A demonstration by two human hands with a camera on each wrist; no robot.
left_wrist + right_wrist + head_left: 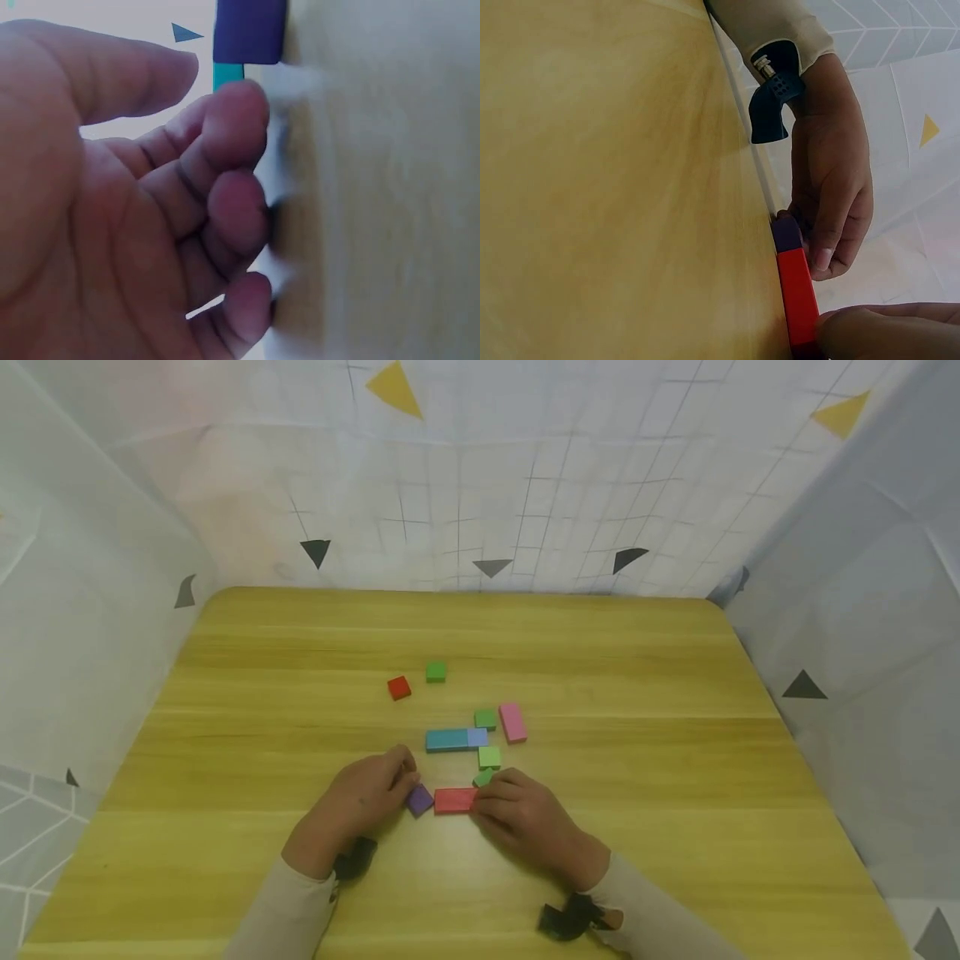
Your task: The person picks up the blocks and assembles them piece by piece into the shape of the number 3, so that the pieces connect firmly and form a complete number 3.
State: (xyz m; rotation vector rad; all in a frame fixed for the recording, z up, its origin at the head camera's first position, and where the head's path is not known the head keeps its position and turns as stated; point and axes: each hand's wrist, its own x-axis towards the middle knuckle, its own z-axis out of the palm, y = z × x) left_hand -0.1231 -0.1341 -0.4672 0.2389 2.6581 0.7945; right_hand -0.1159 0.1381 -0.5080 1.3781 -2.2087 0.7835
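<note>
A purple block lies slightly turned beside the left end of a long red block. My left hand is right at the purple block. In the left wrist view, its thumb and bent fingers are apart, with the purple block just past their tips. My right hand pinches the right end of the red block, hiding that end. In the right wrist view, a digit presses the red block's side. A small green block peeks out beside the right fingertips.
Beyond the hands, a teal block meets a light blue block. A light green block, a green block and a pink block lie around them. Farther back are a red cube and another green block.
</note>
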